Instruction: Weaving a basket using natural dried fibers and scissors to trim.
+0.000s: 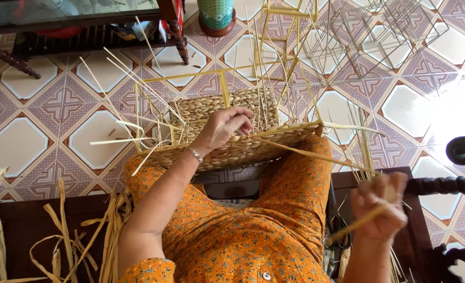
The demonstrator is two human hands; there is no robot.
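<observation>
Tiled floor behind; left hand [227, 126] curled on basket [232, 131] rim, right hand [380, 207] fisted around straw strand [316, 154].

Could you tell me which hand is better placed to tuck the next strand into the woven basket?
The left hand: it rests on the rim of the woven basket, fingers among the upright strands. The right hand is off to the side, apart from the basket, gripping the long strand.

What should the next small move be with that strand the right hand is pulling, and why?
Probably draw the strand taut. It runs slack-free from the basket rim, where the left hand pins the weave, to the right hand, which grips it away from the basket.
</observation>
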